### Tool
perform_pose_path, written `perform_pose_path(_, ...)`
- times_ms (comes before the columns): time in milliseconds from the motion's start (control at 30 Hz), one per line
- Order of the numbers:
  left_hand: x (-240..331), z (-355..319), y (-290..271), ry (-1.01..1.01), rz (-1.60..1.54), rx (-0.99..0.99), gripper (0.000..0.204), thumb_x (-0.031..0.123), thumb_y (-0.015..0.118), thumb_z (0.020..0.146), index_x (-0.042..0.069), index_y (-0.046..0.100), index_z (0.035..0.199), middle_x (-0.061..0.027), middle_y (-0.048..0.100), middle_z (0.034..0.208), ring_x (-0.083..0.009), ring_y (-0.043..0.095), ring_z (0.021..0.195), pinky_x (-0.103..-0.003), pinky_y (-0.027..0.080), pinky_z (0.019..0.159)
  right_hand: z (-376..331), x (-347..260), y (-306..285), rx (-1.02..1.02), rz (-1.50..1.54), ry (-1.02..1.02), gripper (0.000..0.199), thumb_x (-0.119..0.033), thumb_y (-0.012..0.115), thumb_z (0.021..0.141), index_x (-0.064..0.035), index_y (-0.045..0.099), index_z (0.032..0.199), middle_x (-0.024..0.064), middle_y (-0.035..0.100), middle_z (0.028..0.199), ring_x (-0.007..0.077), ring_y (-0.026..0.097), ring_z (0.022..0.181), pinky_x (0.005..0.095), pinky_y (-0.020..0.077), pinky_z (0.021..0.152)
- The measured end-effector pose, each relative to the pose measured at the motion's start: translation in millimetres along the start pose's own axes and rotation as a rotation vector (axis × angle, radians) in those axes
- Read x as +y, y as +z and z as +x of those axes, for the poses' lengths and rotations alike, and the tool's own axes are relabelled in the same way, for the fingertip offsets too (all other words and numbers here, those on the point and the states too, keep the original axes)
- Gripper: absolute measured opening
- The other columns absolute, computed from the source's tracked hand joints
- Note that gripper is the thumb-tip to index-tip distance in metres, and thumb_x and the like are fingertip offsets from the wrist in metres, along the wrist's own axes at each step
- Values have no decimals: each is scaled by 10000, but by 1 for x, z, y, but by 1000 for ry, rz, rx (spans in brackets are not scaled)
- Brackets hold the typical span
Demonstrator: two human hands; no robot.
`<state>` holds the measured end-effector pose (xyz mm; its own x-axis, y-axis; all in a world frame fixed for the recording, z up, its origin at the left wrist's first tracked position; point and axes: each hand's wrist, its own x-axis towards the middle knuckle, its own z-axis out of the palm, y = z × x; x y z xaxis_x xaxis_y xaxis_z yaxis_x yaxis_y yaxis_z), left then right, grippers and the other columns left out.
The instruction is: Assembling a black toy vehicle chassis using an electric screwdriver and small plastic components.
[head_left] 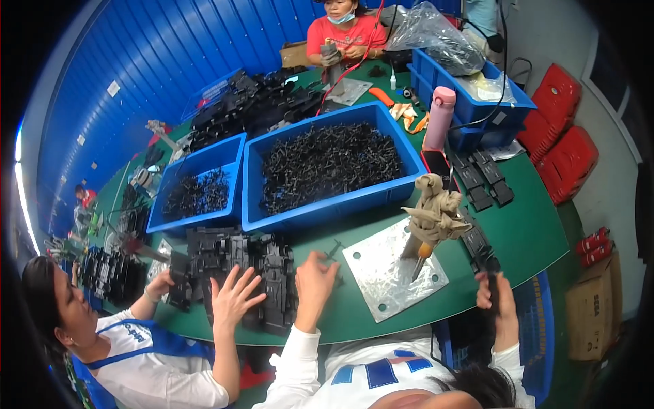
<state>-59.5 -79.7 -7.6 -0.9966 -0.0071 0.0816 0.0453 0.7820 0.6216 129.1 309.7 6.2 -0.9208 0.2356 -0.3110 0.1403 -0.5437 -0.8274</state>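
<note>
My left hand (315, 273) reaches out of a white sleeve to the right edge of a pile of black plastic parts (262, 273) on the green table (524, 232). Its fingers are curled against the pile, and I cannot tell whether they grip a part. A small black piece (334, 251) lies just beyond it. My right hand (496, 303) is raised at the table's near right edge. It is closed around a long black plastic part (488, 267).
A holed metal plate (392, 273) lies between my hands, under a hanging cloth-wrapped tool (434, 213). Two blue bins (327, 204) (197, 219) of small black parts stand behind. A co-worker's hand (231, 296) rests on the pile at left. Another person sits across. A pink bottle (439, 117) and red stools (565, 160) are at right.
</note>
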Motion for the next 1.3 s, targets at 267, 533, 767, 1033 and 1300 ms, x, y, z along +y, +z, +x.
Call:
perform_pose_path(267, 9, -5, -12, 19, -281, -3, 241, 166, 745, 820, 7, 711, 998, -172, 729, 798, -267, 723, 726, -339, 553, 685, -28, 36, 27, -405, -101, 269, 257, -129, 672, 888, 14, 628, 1097, 3, 661, 980, 63, 587, 857, 214, 458, 768)
perform_pose_path(533, 4, -37, -15, -57, -394, -21, 186, 61, 737, 843, -26, 697, 1003, -85, 722, 785, -83, 649, 686, -220, 502, 640, 3, 72, 71, -905, -14, 560, 332, -186, 634, 960, 39, 614, 1203, 25, 673, 1095, 72, 598, 968, 231, 479, 865)
perform_pose_path(767, 2, -56, -15, 104, -214, 127, 183, 57, 743, 823, -11, 688, 984, -99, 666, 784, -124, 581, 577, -251, 468, 555, 6, 87, 79, -942, 130, 613, 441, -201, 633, 967, 76, 552, 1300, 71, 664, 1190, 100, 616, 1035, 238, 487, 919)
perform_pose_path(1033, 9, -64, -5, 29, -41, -65, 336, 155, 809, 753, 44, 638, 1019, -113, 627, 770, -318, 620, 717, -412, 485, 662, 18, 70, 113, -916, -91, 636, 370, -214, 649, 961, 48, 598, 1217, 20, 678, 1059, 55, 622, 914, 205, 499, 805)
perform_pose_path(1300, 7, -66, -11, 57, -117, -19, 293, 90, 769, 788, 42, 621, 1036, -129, 686, 741, -267, 615, 567, -359, 490, 575, 40, 75, 147, -962, -257, 630, 454, -278, 652, 959, 58, 573, 1254, 28, 618, 1141, 74, 538, 1021, 232, 437, 889)
